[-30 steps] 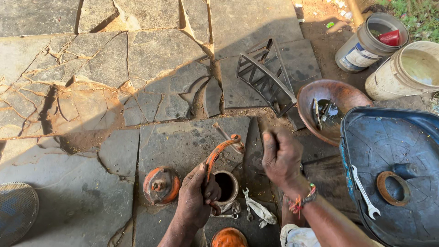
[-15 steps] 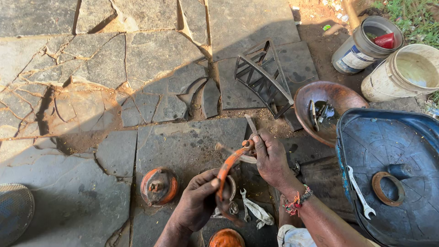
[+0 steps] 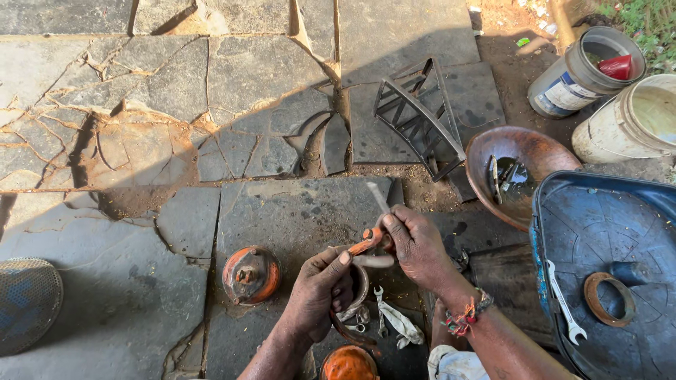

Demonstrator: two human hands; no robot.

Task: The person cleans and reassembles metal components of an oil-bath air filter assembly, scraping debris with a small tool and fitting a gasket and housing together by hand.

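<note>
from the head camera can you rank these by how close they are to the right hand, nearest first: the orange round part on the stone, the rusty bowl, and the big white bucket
1. The orange round part, on the stone slab left of the right hand, beyond the left hand.
2. The rusty bowl, up and to the right; nearly as close, so these first two are hard to separate.
3. The white bucket, far upper right, clearly farthest.

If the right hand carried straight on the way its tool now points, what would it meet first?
The right hand points its thin tool up-left, across bare stone paving; nothing stands in that line, though depth is unclear.
</note>
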